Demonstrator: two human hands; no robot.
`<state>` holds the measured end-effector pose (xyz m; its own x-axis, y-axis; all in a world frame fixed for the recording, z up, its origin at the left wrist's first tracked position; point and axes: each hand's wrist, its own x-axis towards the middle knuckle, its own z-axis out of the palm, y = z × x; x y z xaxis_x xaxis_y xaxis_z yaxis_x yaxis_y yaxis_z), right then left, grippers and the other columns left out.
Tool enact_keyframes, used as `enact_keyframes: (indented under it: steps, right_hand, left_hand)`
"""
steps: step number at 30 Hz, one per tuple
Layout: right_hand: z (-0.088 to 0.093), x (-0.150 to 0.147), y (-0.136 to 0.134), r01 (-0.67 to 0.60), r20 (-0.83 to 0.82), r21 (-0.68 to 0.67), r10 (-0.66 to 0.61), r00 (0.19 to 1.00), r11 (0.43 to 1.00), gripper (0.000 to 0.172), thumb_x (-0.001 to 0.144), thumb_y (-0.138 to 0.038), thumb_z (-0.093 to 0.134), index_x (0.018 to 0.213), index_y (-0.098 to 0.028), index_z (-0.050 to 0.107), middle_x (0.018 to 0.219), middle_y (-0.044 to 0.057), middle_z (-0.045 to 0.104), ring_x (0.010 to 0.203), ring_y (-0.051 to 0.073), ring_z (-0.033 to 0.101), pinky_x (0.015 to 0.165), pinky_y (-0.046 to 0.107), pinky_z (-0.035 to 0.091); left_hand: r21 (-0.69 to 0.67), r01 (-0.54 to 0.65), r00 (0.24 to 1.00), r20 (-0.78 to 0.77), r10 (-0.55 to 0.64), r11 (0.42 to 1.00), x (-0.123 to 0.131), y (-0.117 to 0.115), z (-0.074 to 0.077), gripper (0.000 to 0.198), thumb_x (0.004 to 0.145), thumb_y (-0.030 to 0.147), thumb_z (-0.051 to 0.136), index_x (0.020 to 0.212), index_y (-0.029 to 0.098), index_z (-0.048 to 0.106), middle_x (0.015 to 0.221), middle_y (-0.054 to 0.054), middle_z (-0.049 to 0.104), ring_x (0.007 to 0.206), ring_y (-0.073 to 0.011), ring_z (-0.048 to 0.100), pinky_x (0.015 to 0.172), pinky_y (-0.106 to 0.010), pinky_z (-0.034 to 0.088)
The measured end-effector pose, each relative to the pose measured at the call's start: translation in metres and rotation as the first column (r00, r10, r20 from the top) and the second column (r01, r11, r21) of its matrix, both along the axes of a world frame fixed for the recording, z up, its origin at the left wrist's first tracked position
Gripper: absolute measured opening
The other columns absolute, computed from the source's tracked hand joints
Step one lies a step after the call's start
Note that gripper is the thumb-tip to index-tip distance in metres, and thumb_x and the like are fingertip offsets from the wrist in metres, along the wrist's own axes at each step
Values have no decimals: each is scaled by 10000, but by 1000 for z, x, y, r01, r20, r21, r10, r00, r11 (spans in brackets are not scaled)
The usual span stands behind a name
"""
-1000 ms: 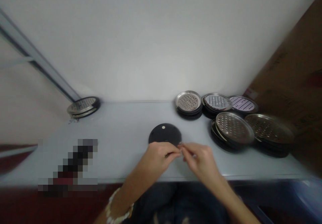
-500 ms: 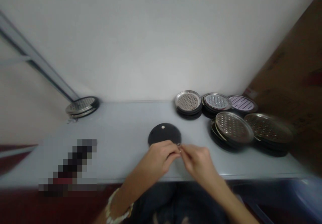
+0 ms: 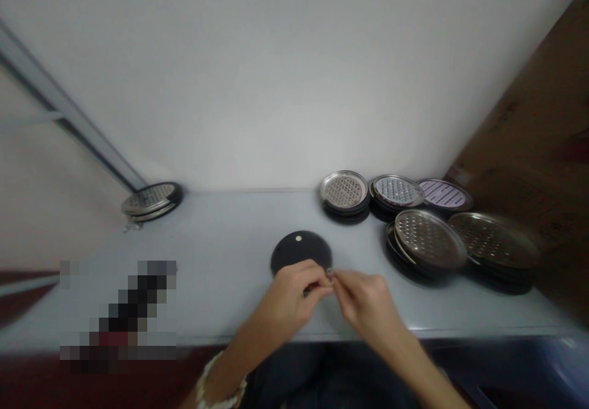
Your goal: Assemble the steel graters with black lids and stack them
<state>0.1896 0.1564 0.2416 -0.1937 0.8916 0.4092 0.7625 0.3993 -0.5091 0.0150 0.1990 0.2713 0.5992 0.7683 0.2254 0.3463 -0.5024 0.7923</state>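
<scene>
A small shiny metallic piece shows between the fingertips of both hands, too small to name. My left hand pinches at it from the left, its fingers closed and a beaded bracelet on the wrist. From the right, my right hand pinches at the same spot with thumb and forefinger. Just beyond the hands lies a flat black disc with a pale round dot near its far edge. My left hand hides the disc's near part.
Round metal grater discs with black undersides are stacked at the right: a back-left stack, a front stack and others. Another small stack stands at the far left. A pixelated dark patch covers the table's left part. Cardboard rises at right.
The whole scene sits slightly lower in view. Both hands stay together over the near side of the black disc, with the fingertips shifted only slightly.
</scene>
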Motion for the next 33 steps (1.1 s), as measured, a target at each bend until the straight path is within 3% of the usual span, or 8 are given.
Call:
enact_keyframes:
  steps: [10, 14, 17, 20, 25, 29, 33]
  right_hand:
    - [-6, -5, 2, -7, -111, 22, 9, 994, 1000, 289, 958, -155, 453, 715, -176, 609, 616, 24, 645, 519, 121, 571, 555, 229, 345]
    - [-6, -6, 2, -1, -152, 12, 3, 988, 1000, 289, 955, -170, 472, 705, -181, 617, 601, 14, 642, 508, 114, 562, 556, 219, 347]
    - [-5, -6, 3, 16, -173, 22, -12, 985, 1000, 302, 966, -196, 477, 719, -176, 650, 599, 22, 655, 511, 119, 581, 556, 214, 364]
    - [-4, -6, 3, 18, -181, 21, -14, 983, 1000, 311, 974, -215, 483, 732, -173, 674, 610, 30, 675, 519, 126, 606, 552, 210, 379]
    - [-3, -5, 4, 32, -197, 31, -25, 980, 999, 285, 973, -214, 494, 800, -168, 717, 684, 54, 729, 573, 151, 669, 584, 214, 424]
    - [-4, -5, 5, 32, -192, 37, -24, 981, 999, 279, 974, -216, 500, 829, -170, 733, 740, 68, 757, 611, 167, 698, 599, 221, 441]
    - [-7, -4, 5, 36, -170, 46, -28, 985, 998, 281, 977, -217, 493, 836, -169, 732, 755, 74, 760, 631, 170, 703, 609, 225, 439]
  left_hand:
    - [-157, -69, 995, 56, 79, 985, 1, 0, -1, 169, 885, 246, 630, 746, 163, 680, 749, -16, 678, 722, -151, 608, 684, -237, 462]
    - [-451, 41, 990, 142, 26, 892, 0, 1, 0, 167, 879, 305, 635, 817, 152, 653, 706, -16, 677, 658, -152, 638, 649, -249, 512]
    - [-546, 132, 977, 210, -17, 827, -1, 1, -2, 179, 854, 315, 666, 840, 137, 652, 753, -45, 703, 725, -175, 673, 699, -275, 542]
    - [-527, 157, 976, 213, -49, 835, 0, 2, -7, 207, 852, 323, 671, 792, 124, 676, 757, -54, 703, 731, -169, 658, 717, -269, 529]
    - [-406, 88, 985, 172, -19, 910, -1, 4, -7, 161, 860, 275, 657, 861, 138, 741, 878, -53, 737, 839, -178, 657, 782, -253, 499]
    - [-328, 18, 997, 71, 6, 945, -3, 2, 3, 222, 910, 274, 590, 851, 141, 757, 769, -31, 715, 725, -154, 624, 675, -227, 462]
    - [-141, -29, 998, -59, 21, 990, -3, -2, 9, 255, 909, 217, 574, 769, 158, 779, 709, -23, 703, 668, -142, 602, 614, -225, 403]
